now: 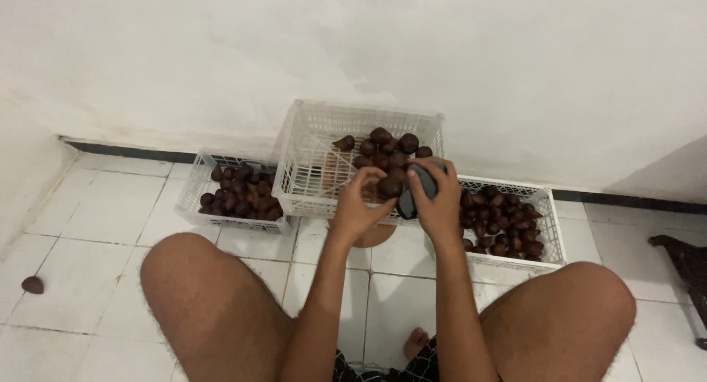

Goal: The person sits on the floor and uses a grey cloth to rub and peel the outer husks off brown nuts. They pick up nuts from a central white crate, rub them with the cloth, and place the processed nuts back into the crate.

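Three white plastic crates sit on the tiled floor (96, 264) by the wall, each holding dark brown snake fruits. I see my left hand (359, 205) pinching one snake fruit (389, 186) above the middle crate (313, 168), its grip closed on it. My right hand (440, 201) grips a dark grey brush (420, 187) against that fruit.

Materials and finish are noted as seen. The fruit (389, 186) pinched in the left hand (359, 207) is dark brown, with a rough, scaly, faintly glossy skin. The dark grey object (416, 190) gripped by the right hand (440, 205) appears smooth and matt — material undetermined. Behind both grips, the white basket (313, 161) is lattice-moulded plastic — slightly glossy. Below them, the floor tiles (88, 279) are glazed white ceramic.
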